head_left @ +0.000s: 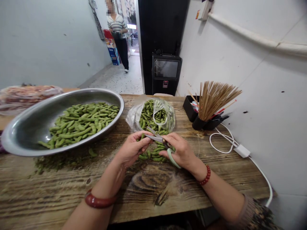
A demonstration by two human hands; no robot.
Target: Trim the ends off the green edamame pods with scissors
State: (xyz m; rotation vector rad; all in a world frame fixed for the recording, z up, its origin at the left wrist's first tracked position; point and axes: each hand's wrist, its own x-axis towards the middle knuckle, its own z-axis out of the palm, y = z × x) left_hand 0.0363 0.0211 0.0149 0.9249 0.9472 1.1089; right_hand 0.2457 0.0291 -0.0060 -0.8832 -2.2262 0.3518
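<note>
"What are the hands gripping?"
"The right hand point(181, 149) holds the scissors point(157, 139), metal-bladed and pale-green-handled, their blades parted. The left hand point(131, 145) pinches a green pod point(142, 136), mostly hidden, beside the tips."
"And about them?"
"Plump, curved loose pods point(157, 156) lie beneath on the coarse-grained wooden table point(192, 195). More fill a crinkled clear bag point(131, 117) beyond, and a broad, shiny metal basin point(24, 135) leftward."
"Any lettering?"
"A small label point(165, 84) on the distant black cabinet point(157, 87), too small to read."
</note>
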